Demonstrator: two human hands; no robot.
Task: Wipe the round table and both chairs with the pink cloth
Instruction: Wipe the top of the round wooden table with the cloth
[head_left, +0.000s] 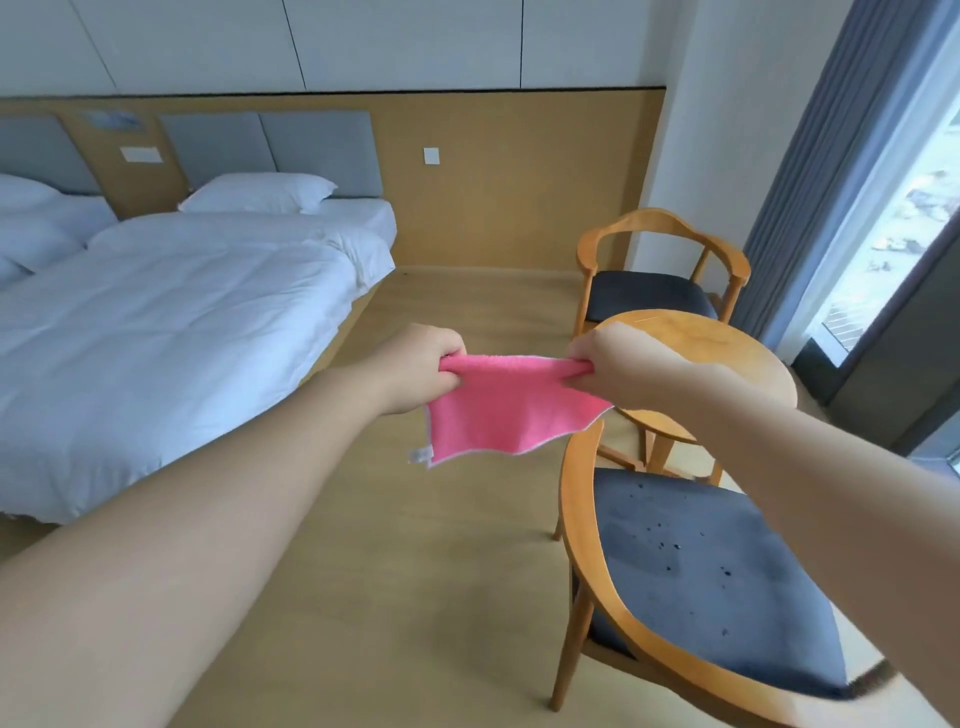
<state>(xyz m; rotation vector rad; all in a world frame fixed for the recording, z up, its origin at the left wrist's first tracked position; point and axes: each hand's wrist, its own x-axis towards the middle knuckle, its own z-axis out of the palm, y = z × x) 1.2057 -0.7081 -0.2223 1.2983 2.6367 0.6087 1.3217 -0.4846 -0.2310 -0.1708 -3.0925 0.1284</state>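
The pink cloth (506, 413) hangs spread in the air between my hands, above the floor and left of the table. My left hand (415, 369) pinches its upper left corner. Its upper right corner is pinched by my right hand (621, 371). Behind my right hand stands the round wooden table (727, 345), partly hidden by that arm. The near wooden chair (691, 566) has a dark seat with small specks on it and sits at the lower right. A second chair of the same kind (649, 291) stands beyond the table by the wall.
A bed with white bedding (171, 322) fills the left side. Bare wooden floor (457, 571) lies between bed and chairs. A grey curtain (831, 156) and a window are at the right.
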